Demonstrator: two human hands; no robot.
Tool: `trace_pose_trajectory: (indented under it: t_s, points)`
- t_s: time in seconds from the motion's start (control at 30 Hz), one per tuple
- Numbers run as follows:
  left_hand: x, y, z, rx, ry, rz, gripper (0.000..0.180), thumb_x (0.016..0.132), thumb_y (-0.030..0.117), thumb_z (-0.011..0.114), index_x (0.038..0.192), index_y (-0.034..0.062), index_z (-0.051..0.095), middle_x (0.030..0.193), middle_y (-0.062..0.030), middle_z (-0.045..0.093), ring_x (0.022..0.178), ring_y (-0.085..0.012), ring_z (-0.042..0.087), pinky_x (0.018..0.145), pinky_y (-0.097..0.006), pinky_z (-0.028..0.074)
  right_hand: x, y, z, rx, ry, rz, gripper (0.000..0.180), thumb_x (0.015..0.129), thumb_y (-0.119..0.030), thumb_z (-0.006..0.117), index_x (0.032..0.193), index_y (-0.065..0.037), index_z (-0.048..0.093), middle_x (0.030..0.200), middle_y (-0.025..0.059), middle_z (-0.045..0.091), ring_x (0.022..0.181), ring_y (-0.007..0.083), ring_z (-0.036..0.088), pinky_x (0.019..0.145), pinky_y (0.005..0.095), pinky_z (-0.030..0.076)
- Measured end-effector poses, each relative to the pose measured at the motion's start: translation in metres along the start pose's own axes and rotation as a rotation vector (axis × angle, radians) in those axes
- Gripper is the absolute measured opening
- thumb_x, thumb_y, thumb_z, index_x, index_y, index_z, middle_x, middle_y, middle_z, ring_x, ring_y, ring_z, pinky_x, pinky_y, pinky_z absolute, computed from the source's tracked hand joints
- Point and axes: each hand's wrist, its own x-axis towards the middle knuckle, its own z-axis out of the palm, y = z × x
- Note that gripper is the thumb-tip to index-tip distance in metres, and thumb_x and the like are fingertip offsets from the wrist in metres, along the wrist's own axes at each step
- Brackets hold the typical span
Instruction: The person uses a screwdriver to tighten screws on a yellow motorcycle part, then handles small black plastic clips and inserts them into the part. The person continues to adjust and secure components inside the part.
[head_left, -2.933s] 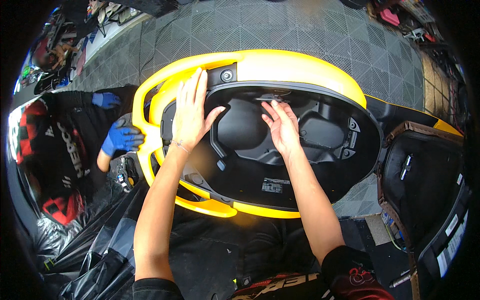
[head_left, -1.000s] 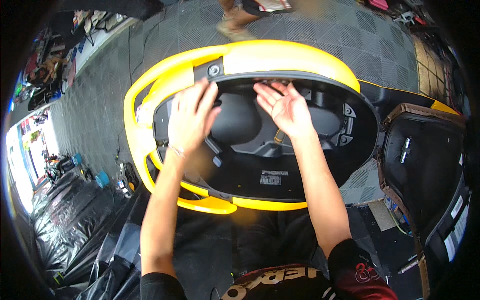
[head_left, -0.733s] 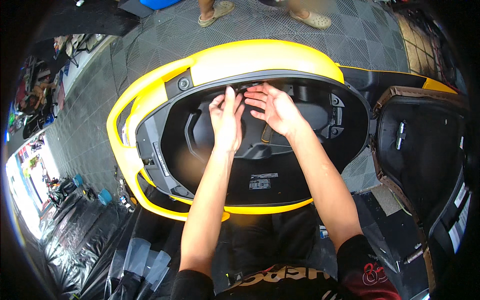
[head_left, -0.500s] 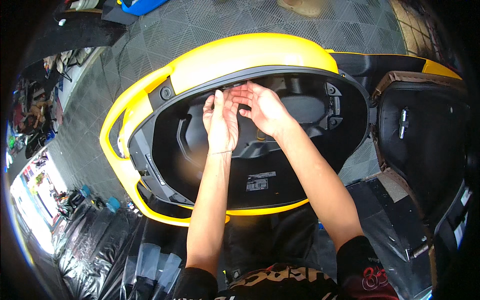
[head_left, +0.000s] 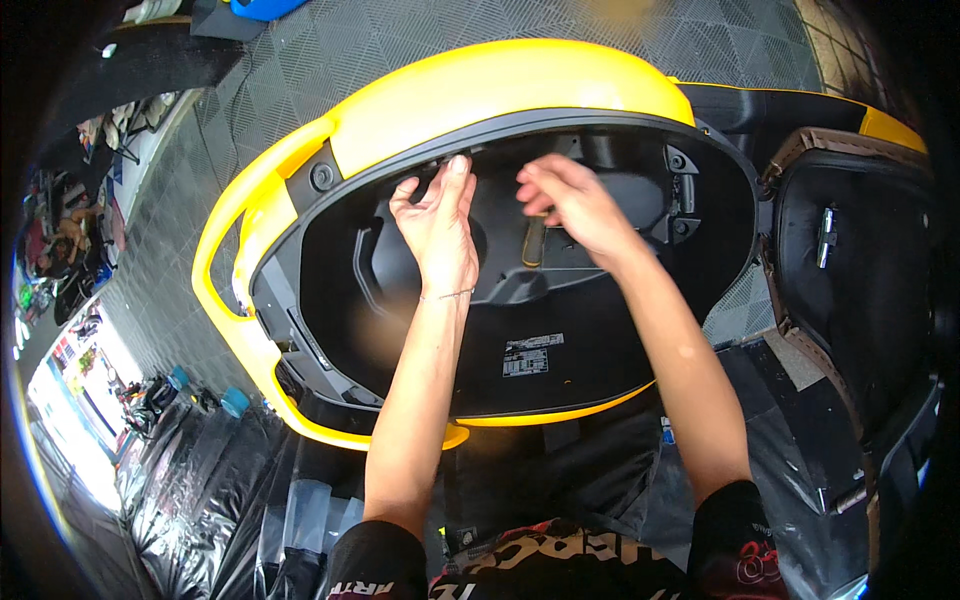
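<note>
Both hands are inside the black under-seat storage bin of a yellow scooter. My left hand is palm up, its fingers stretched out and apart, reaching to the underside of the bin's far rim. Whether the fingertips press on a small part there is hidden. To its right, my right hand hovers apart from the rim, its fingers bent and smeared by motion. Just below those fingers lies a slim dark and yellow tool handle, its kind unclear.
The raised seat stands at the right, with a small black and silver cylinder on its underside. A yellow grab rail curves round the left end. Black plastic sheeting covers things at lower left. Grey patterned floor tiles lie beyond.
My right hand has drawn away from the far rim and from my left hand, to the right. My left hand stays at the rim. More of the tool handle shows.
</note>
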Motion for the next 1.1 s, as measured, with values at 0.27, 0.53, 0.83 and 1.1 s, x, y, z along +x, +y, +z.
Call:
trace_pose_trajectory:
  t_s: [0.27,0.53,0.83,1.1]
  points:
    - [0.004,-0.001,-0.005,0.07,0.016,0.014,0.063,0.091,0.01,0.082,0.123,0.0089,0.027,0.121,-0.0257,0.065,0.117,-0.0388,0.067,0.106,-0.055,0.052,-0.051,0.04,-0.031,-1.206,-0.385,-0.169,0.018,0.088,-0.01,0.071,0.105,-0.005,0.072,0.107,0.018,0.073,0.098,0.0398,0.072,0.089,0.0498,0.056]
    - [0.006,0.001,-0.008,0.106,-0.024,-0.022,0.055,0.093,0.01,0.079,0.123,0.0104,0.033,0.12,-0.0224,0.066,0.115,-0.0354,0.069,0.099,-0.049,0.057,0.02,0.145,0.088,-1.607,-0.606,-0.706,0.021,0.094,-0.017,0.062,0.104,-0.006,0.077,0.104,0.0113,0.076,0.096,0.0298,0.076,0.081,0.0431,0.06]
    - [-0.006,0.007,-0.032,0.182,-0.048,-0.13,0.055,0.096,0.015,0.076,0.132,0.0036,0.036,0.123,-0.0184,0.063,0.116,-0.0291,0.067,0.099,-0.042,0.056,-0.003,0.119,0.06,-1.284,-0.576,-0.445,0.013,0.079,-0.009,0.072,0.091,-0.002,0.074,0.097,0.0138,0.075,0.09,0.0308,0.075,0.076,0.0416,0.059]
    - [-0.036,0.01,-0.05,0.395,-0.247,0.07,0.012,0.096,-0.002,0.07,0.107,0.0023,0.064,0.108,-0.0103,0.075,0.1,-0.0158,0.071,0.089,-0.029,0.057,-0.031,0.018,0.016,0.436,-0.138,0.234,0.008,0.092,-0.01,0.073,0.099,-0.007,0.069,0.089,0.0031,0.072,0.073,0.0112,0.068,0.053,0.0256,0.047]
